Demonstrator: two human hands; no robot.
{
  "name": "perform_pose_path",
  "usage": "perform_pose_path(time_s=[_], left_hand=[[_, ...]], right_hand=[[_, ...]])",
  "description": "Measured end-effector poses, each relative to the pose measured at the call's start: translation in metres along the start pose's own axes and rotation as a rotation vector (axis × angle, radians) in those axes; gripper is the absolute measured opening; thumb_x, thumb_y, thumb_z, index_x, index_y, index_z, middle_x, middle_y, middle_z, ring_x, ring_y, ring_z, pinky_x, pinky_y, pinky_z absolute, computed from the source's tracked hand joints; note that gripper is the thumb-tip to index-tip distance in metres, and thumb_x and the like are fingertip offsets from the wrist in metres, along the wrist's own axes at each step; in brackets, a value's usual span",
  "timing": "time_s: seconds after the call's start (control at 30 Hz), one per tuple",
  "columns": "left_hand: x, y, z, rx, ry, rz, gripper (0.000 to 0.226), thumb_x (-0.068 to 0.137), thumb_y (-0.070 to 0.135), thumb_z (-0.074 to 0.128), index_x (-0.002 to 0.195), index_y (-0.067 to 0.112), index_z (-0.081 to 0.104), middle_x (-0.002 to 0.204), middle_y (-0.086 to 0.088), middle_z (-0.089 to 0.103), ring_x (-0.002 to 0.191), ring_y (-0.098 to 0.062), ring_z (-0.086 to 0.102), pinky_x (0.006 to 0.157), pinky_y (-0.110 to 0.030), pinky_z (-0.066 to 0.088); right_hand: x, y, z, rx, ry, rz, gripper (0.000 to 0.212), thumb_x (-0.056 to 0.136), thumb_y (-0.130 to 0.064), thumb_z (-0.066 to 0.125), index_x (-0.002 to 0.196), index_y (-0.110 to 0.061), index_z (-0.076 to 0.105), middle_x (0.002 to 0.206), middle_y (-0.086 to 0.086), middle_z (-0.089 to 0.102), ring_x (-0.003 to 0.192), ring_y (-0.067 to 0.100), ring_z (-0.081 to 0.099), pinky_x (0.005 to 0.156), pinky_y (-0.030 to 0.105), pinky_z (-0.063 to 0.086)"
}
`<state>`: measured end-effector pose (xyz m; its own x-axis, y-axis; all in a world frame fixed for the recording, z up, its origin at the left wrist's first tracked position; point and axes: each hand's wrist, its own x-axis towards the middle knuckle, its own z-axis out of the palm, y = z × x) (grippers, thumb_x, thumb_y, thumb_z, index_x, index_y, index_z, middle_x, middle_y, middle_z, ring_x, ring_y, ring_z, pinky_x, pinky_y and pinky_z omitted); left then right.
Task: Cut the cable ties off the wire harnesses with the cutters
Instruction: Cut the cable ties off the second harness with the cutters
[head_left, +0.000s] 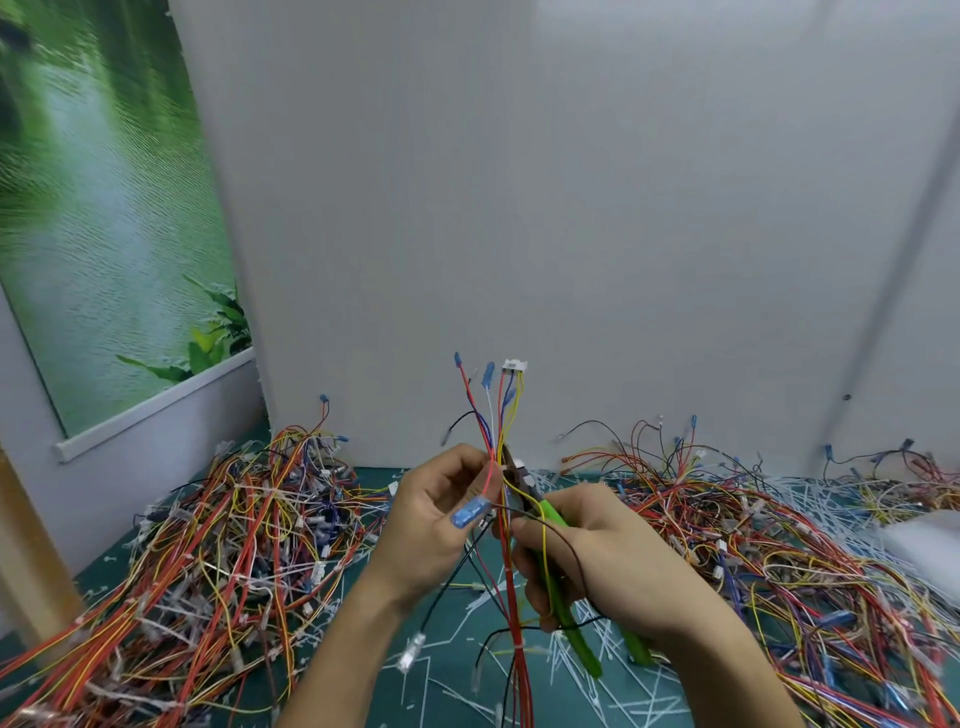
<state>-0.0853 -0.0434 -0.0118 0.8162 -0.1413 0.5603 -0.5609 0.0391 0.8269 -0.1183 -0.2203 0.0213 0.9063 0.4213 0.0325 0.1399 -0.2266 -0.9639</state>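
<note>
The left hand (436, 514) has its fingers curled round one wire harness (501, 415) and holds it upright in front of the wall. The harness has a white connector (514, 366) at the top, and its red wires trail down toward the green mat (447, 691). The right hand (597, 556) is wrapped round the green handles of the cutters (582, 649), and the nose of the tool sits right against the bundle, just beside the left fingertips. Whether the blades are actually on a tie, I can't tell; wires cross over them and it's blurred. Lower down the same bundle there's a pale band (519, 644) that looks like another cable tie, so this harness probably needs at least one more snip. As for progress, white tie offcuts (810, 493) litter the mat between the arms and heap up off to the right, so plenty of cuts are already made. The right-hand pile (727, 530) lies loose and splayed, which reads as finished work. The left-hand pile (234, 519) shows pale ties round bunched wires, so that looks like the queue. I'd call it mid-job, with a big heap left to go.
</note>
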Motion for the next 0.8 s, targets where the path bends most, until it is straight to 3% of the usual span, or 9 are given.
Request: perform_pose_path(time_s=[0.13,0.23,0.4,0.5,0.63,0.7,0.8], left_hand=[[-0.002,0.005,0.0,0.229,0.017,0.114,0.018,0.098,0.042,0.055,0.081,0.038,0.061,0.072,0.016,0.057,0.068,-0.002,0.049,0.066,-0.014,0.041],[-0.003,0.006,0.0,0.389,0.041,0.169,0.022,0.1,0.037,0.052,0.079,0.044,0.054,0.07,0.02,0.053,0.063,-0.002,0.047,0.062,-0.01,0.035],[-0.002,0.005,0.001,0.5,0.072,0.195,0.023,0.1,0.038,0.048,0.079,0.044,0.048,0.072,0.019,0.049,0.065,-0.007,0.047,0.061,-0.013,0.034],[-0.002,0.004,0.001,0.505,0.08,0.206,0.021,0.1,0.04,0.046,0.08,0.043,0.047,0.073,0.017,0.048,0.067,-0.009,0.047,0.063,-0.013,0.035],[-0.002,0.002,0.001,0.478,0.079,0.199,0.02,0.1,0.041,0.045,0.08,0.04,0.048,0.073,0.012,0.047,0.067,-0.013,0.046,0.06,-0.02,0.037],[-0.002,0.002,0.002,0.462,0.067,0.192,0.021,0.099,0.039,0.045,0.079,0.034,0.048,0.072,0.008,0.045,0.066,-0.016,0.044,0.059,-0.029,0.038],[-0.003,0.003,0.003,0.453,0.056,0.2,0.023,0.1,0.037,0.045,0.078,0.029,0.048,0.072,0.009,0.043,0.067,-0.017,0.042,0.061,-0.034,0.038]], right_hand=[[0.0,0.0,0.001,-0.063,0.037,0.018,0.03,0.104,-0.021,0.057,0.076,-0.008,0.058,0.063,0.01,0.055,0.059,0.024,0.06,0.057,0.034,0.056],[0.0,0.002,0.002,-0.082,0.061,0.037,0.033,0.104,-0.024,0.058,0.083,0.002,0.055,0.068,0.01,0.05,0.06,0.023,0.056,0.055,0.033,0.054],[0.002,0.002,0.008,-0.162,0.122,0.016,0.036,0.103,-0.031,0.059,0.075,-0.01,0.052,0.057,0.004,0.044,0.052,0.021,0.043,0.051,0.035,0.043],[0.004,0.005,0.011,-0.192,0.138,-0.008,0.041,0.103,-0.029,0.057,0.079,0.003,0.047,0.059,0.007,0.043,0.053,0.021,0.041,0.053,0.038,0.041],[0.004,0.004,0.01,-0.121,0.116,0.01,0.041,0.104,-0.03,0.058,0.086,0.007,0.052,0.062,0.01,0.052,0.052,0.026,0.052,0.053,0.041,0.052],[0.004,0.003,0.009,-0.08,0.084,0.034,0.041,0.104,-0.031,0.058,0.089,0.008,0.054,0.065,0.012,0.057,0.058,0.029,0.058,0.062,0.051,0.061],[0.004,0.003,0.007,-0.048,0.052,0.045,0.045,0.105,-0.031,0.059,0.096,0.012,0.056,0.069,0.015,0.06,0.061,0.031,0.062,0.072,0.06,0.061]])
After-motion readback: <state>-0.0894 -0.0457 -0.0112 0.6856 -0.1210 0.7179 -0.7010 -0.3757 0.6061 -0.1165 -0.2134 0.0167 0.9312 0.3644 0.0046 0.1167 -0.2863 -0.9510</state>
